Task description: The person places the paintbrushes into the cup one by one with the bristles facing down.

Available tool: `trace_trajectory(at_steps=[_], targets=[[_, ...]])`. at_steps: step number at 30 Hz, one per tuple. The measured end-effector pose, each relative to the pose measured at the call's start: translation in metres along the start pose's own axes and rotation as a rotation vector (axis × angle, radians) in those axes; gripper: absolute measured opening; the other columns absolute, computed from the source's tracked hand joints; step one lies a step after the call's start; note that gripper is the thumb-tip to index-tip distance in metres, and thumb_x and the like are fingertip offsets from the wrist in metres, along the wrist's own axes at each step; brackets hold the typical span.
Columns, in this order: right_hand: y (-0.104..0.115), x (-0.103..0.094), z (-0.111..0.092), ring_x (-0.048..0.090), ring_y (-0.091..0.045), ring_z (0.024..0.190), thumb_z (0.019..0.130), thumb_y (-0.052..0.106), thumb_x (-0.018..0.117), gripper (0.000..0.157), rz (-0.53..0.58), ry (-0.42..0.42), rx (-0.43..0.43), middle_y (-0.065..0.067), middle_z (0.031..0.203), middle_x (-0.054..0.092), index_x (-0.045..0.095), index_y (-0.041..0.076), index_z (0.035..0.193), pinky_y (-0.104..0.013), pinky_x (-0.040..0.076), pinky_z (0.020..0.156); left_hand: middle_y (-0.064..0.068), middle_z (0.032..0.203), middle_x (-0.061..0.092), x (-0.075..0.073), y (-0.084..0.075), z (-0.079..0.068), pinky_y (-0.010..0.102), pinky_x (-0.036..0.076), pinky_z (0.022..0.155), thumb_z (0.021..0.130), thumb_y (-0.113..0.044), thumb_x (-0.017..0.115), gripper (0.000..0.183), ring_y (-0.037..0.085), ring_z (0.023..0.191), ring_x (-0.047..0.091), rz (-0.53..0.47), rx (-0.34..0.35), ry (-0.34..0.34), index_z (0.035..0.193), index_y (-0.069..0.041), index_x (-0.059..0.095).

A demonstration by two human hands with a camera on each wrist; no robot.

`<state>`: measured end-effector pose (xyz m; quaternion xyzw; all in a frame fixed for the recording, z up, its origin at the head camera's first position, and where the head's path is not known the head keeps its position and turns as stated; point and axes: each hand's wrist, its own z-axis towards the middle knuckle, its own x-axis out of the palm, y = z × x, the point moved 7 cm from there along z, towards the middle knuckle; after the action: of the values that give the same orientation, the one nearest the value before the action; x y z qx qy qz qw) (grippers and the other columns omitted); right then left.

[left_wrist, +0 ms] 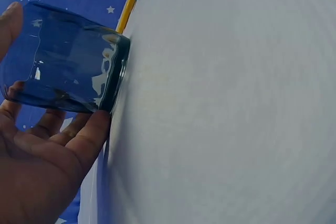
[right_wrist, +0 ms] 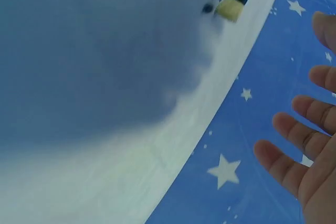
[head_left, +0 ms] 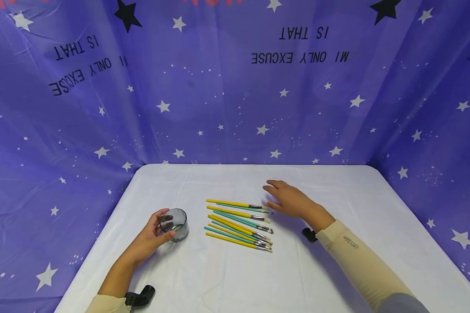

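My left hand (head_left: 149, 241) grips a clear, smoky-tinted glass cup (head_left: 181, 222) at the left of the table, thumb on the near side and fingers round the far side. In the left wrist view the cup (left_wrist: 68, 56) stands with its base at the white cloth, the fingers against its side. Several paintbrushes (head_left: 235, 217) with yellow and green handles lie side by side to the cup's right, bristles pointing right. Beyond their bristle ends, my right hand (head_left: 291, 201) hovers with fingers spread and nothing in it. The right wrist view shows two brush tips (right_wrist: 230, 9) left of the fingers.
A white cloth covers the table (head_left: 235, 282). Purple curtains (head_left: 227, 87) with stars and lettering hang behind it and along both sides. A dark wrist device (head_left: 141, 297) is strapped at the left wrist, another (head_left: 309, 234) at the right.
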<state>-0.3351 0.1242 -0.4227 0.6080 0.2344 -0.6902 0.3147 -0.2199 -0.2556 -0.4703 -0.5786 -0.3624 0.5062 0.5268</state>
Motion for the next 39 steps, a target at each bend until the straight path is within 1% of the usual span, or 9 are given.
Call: trace_trajectory(at_steps=[7, 10, 13, 17, 19, 24, 29, 35, 39], targets=[[0.019, 0.007, 0.034, 0.055, -0.028, 0.121, 0.098, 0.031, 0.064, 0.048, -0.004, 0.015, -0.087, -0.012, 0.131, 0.058, 0.056, 0.006, 0.138, -0.043, 0.045, 0.101, 0.031, 0.146, 0.03, 0.003, 0.001, -0.001, 0.017, 0.043, 0.092, 0.097, 0.0, 0.06, 0.073, 0.047, 0.134, 0.029, -0.053, -0.013, -0.011, 0.152, 0.001, 0.011], [0.027, 0.013, 0.049, 0.06, -0.023, 0.113, 0.098, 0.029, 0.065, 0.044, -0.012, 0.02, -0.126, -0.008, 0.124, 0.061, 0.059, 0.006, 0.135, -0.04, 0.048, 0.095, 0.029, 0.146, 0.03, 0.003, 0.002, -0.001, 0.019, 0.045, 0.09, 0.097, -0.001, 0.06, 0.074, 0.044, 0.133, 0.032, -0.062, -0.03, -0.02, 0.153, 0.0, 0.011], [0.036, 0.02, 0.063, 0.062, -0.021, 0.109, 0.098, 0.028, 0.065, 0.042, 0.005, 0.044, -0.16, -0.007, 0.122, 0.062, 0.059, 0.007, 0.134, -0.038, 0.05, 0.093, 0.029, 0.145, 0.03, 0.002, 0.003, -0.002, 0.02, 0.047, 0.089, 0.097, -0.001, 0.061, 0.074, 0.038, 0.131, 0.038, -0.066, -0.038, -0.026, 0.152, -0.001, 0.012], [0.045, 0.029, 0.078, 0.063, -0.019, 0.107, 0.099, 0.026, 0.064, 0.04, 0.069, 0.073, -0.17, -0.006, 0.122, 0.063, 0.06, 0.008, 0.135, -0.036, 0.05, 0.093, 0.029, 0.145, 0.03, 0.002, 0.003, -0.003, 0.021, 0.047, 0.09, 0.097, -0.001, 0.06, 0.072, 0.025, 0.127, 0.043, -0.076, -0.036, -0.023, 0.152, -0.002, 0.013], [0.048, 0.033, 0.085, 0.063, -0.018, 0.107, 0.099, 0.025, 0.064, 0.039, 0.097, 0.084, -0.167, -0.006, 0.123, 0.064, 0.06, 0.009, 0.135, -0.036, 0.05, 0.093, 0.029, 0.145, 0.03, 0.002, 0.004, -0.002, 0.021, 0.047, 0.09, 0.098, -0.001, 0.06, 0.072, 0.023, 0.127, 0.044, -0.084, -0.034, -0.022, 0.152, -0.003, 0.013], [0.055, 0.041, 0.101, 0.063, -0.018, 0.105, 0.099, 0.021, 0.064, 0.035, 0.162, 0.107, -0.162, -0.006, 0.122, 0.065, 0.062, 0.009, 0.132, -0.036, 0.049, 0.094, 0.029, 0.145, 0.029, 0.004, 0.005, -0.001, 0.022, 0.047, 0.09, 0.098, -0.001, 0.059, 0.073, 0.028, 0.128, 0.042, -0.092, -0.035, -0.014, 0.153, -0.002, 0.011], [0.066, 0.046, 0.116, 0.062, -0.017, 0.105, 0.099, 0.018, 0.063, 0.032, 0.216, 0.12, -0.176, -0.006, 0.122, 0.065, 0.064, 0.009, 0.13, -0.035, 0.048, 0.095, 0.028, 0.145, 0.029, 0.003, 0.007, 0.0, 0.021, 0.046, 0.09, 0.097, -0.002, 0.06, 0.075, 0.024, 0.127, 0.043, -0.088, -0.048, -0.025, 0.153, -0.003, 0.01], [0.081, 0.048, 0.13, 0.063, -0.017, 0.103, 0.099, 0.016, 0.062, 0.03, 0.227, 0.142, -0.181, -0.007, 0.12, 0.066, 0.064, 0.008, 0.129, -0.035, 0.049, 0.092, 0.027, 0.145, 0.029, 0.003, 0.006, 0.002, 0.021, 0.046, 0.091, 0.097, -0.003, 0.06, 0.075, 0.023, 0.127, 0.042, -0.112, -0.046, -0.02, 0.153, -0.003, 0.01], [0.088, 0.053, 0.136, 0.062, -0.017, 0.103, 0.1, 0.017, 0.061, 0.029, 0.219, 0.168, -0.189, -0.007, 0.116, 0.065, 0.064, 0.009, 0.128, -0.034, 0.048, 0.092, 0.028, 0.145, 0.028, 0.005, 0.006, -0.001, 0.021, 0.046, 0.09, 0.097, -0.002, 0.06, 0.074, 0.019, 0.126, 0.045, -0.119, -0.06, -0.017, 0.153, -0.003, 0.01]])
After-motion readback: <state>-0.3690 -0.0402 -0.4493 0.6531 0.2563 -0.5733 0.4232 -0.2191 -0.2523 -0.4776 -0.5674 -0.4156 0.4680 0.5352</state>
